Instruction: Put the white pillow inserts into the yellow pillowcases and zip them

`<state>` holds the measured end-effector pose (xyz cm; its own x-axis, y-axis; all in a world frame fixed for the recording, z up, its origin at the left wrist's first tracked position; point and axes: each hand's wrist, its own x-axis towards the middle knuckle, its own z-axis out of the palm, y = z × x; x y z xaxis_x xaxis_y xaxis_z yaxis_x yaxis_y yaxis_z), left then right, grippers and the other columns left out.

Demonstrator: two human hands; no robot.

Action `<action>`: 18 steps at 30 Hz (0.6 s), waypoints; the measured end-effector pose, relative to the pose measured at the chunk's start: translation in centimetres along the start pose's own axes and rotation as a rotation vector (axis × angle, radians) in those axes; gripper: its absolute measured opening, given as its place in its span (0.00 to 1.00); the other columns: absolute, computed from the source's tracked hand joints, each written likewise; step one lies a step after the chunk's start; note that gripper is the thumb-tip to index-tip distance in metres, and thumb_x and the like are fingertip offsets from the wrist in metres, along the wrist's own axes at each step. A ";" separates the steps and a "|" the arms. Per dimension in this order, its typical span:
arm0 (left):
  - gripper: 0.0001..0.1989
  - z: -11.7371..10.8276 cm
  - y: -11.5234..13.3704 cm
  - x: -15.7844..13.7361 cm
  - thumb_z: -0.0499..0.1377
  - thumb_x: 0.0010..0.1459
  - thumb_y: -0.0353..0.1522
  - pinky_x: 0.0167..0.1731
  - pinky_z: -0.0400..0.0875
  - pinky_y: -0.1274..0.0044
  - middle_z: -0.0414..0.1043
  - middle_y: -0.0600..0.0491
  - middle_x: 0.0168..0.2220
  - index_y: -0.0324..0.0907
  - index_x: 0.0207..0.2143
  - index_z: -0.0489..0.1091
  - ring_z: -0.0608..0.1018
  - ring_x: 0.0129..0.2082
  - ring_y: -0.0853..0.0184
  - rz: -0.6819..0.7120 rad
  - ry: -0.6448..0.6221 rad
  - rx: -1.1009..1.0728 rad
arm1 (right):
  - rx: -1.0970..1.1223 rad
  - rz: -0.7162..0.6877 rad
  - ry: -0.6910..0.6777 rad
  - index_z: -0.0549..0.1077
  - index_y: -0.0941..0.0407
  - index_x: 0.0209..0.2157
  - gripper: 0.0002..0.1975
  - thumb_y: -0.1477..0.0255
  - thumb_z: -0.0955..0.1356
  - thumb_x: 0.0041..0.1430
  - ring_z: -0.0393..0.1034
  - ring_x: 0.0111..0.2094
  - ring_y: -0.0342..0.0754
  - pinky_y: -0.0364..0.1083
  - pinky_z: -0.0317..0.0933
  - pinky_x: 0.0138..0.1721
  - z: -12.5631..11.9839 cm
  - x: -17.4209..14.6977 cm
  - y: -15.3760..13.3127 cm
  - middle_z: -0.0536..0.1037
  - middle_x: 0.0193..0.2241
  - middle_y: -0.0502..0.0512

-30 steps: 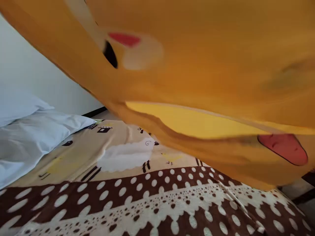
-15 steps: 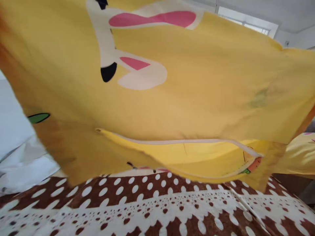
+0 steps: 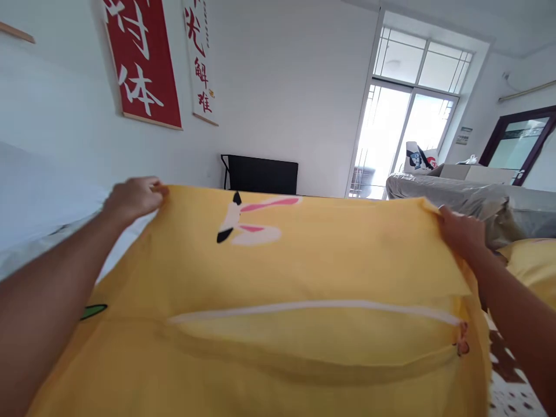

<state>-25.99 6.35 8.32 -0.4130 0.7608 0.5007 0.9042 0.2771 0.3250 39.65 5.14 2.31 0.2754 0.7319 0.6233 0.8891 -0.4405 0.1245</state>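
A yellow pillowcase (image 3: 347, 255) with a rabbit print hangs stretched between my two hands, filling the lower half of the head view. My left hand (image 3: 136, 200) grips its top left corner, fingers closed on the cloth. At the top right corner, my right hand (image 3: 463, 231) pinches the fabric. Across its lower part runs a pale zipper edge (image 3: 295, 307); the slit there gapes, showing the yellow inside. A small orange printed figure shows at the slit's right end. The pillowcase hides most of the surface below.
A brown and white dotted sheet (image 3: 508, 370) shows at the lower right. Another yellow cloth (image 3: 534, 266) lies at the right edge, before a plastic-covered piece of furniture (image 3: 452, 191). A black panel (image 3: 263, 174) stands by the far wall. Red-and-white scrolls (image 3: 147, 69) hang at left.
The pillowcase's top edge has come down and away from the camera, uncovering the room behind. Both my hands and forearms have come into view, holding its upper corners.
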 end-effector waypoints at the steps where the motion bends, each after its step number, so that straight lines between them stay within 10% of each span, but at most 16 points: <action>1: 0.22 2.5 0.2 0.0 0.45 0.59 0.36 0.46 0.63 0.64 0.68 0.47 0.47 0.30 0.48 0.66 0.68 0.52 0.53 -0.041 -0.047 -0.007 | -0.015 -0.042 -0.038 0.68 0.59 0.47 0.18 0.65 0.55 0.67 0.71 0.32 0.54 0.49 0.44 0.30 2.4 -0.1 -0.8 0.76 0.31 0.68; 10: 0.31 19.4 0.8 -0.8 0.31 0.66 0.42 0.46 0.60 0.52 0.64 0.37 0.50 0.28 0.51 0.61 0.67 0.52 0.46 0.023 -0.207 0.048 | -0.034 -0.136 -0.158 0.70 0.61 0.44 0.19 0.66 0.54 0.66 0.72 0.27 0.54 0.46 0.55 0.28 20.9 -2.9 -8.2 0.75 0.27 0.65; 18: 0.26 24.2 -4.0 -8.2 0.41 0.63 0.40 0.49 0.60 0.57 0.60 0.38 0.56 0.34 0.58 0.54 0.65 0.54 0.50 0.310 -0.307 0.301 | 0.045 -0.146 -0.041 0.62 0.64 0.53 0.25 0.60 0.56 0.63 0.69 0.41 0.60 0.52 0.60 0.36 23.3 -7.6 -7.0 0.73 0.41 0.70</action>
<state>-23.56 13.21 -16.53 -0.1116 0.9582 0.2636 0.9886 0.1340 -0.0686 39.83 14.73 -21.30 0.1555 0.8074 0.5692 0.9359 -0.3047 0.1766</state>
